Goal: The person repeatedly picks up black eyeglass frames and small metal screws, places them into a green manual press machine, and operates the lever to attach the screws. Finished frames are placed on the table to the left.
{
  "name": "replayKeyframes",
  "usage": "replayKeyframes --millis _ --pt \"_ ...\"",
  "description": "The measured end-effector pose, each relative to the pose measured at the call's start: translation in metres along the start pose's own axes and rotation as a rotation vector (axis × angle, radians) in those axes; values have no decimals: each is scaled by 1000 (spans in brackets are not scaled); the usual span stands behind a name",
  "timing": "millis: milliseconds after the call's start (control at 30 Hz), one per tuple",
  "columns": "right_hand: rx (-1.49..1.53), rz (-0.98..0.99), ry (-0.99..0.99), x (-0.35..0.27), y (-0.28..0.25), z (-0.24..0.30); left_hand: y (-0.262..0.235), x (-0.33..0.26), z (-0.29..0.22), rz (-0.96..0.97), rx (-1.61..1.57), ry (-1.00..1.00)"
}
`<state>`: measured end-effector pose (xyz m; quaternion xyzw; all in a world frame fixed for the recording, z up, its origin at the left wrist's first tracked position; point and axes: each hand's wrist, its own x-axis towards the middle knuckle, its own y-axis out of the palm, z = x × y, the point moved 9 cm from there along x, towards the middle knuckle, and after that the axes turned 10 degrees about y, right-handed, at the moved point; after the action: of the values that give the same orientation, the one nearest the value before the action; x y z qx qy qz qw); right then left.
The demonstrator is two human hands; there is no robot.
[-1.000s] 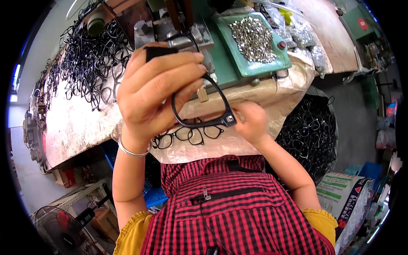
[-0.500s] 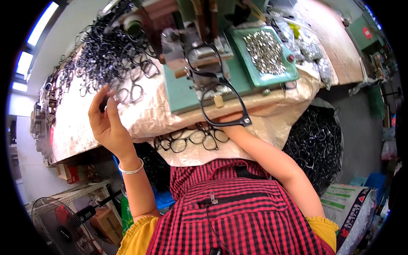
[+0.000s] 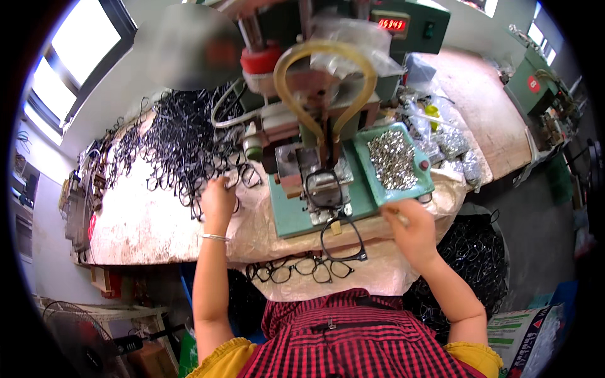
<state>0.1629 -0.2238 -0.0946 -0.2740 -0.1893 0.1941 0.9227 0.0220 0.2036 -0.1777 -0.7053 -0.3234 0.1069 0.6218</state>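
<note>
At the near edge of the heap of black eyeglass frames [image 3: 189, 126], my left hand [image 3: 218, 200] has its fingers closed on an eyeglass frame [image 3: 234, 203], partly hidden by the hand. My right hand [image 3: 413, 232] is just below the green tray [image 3: 389, 196] of small shiny metal parts [image 3: 392, 160]. Its fingers are curled together; whatever they pinch is too small to make out. Between my hands, another black eyeglass frame [image 3: 360, 255] sits in the press machine [image 3: 324, 179], one rim under the tool and the other hanging toward me, touched by neither hand.
Several black frames [image 3: 302, 266] lie on the cloth near my lap. A sack of frames [image 3: 460, 252] stands at the right below the table. Clear bags of parts [image 3: 454, 143] lie beyond the tray. A hose loop [image 3: 324, 50] hangs on the machine, and a fan [image 3: 82, 343] stands lower left.
My left hand has gone forward to the heap and closed. My right hand has moved from beneath the frame in the machine to the tray's near edge. The view has tilted up.
</note>
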Motion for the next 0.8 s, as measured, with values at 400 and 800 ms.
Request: replayKeyframes --millis 400,800 --pt "389 -162 -90 72 1 40 -23 -38 -23 -381 -1068 -103" --pt "728 9 -54 80 45 63 -202 -39 -200 -586 -1282 754"
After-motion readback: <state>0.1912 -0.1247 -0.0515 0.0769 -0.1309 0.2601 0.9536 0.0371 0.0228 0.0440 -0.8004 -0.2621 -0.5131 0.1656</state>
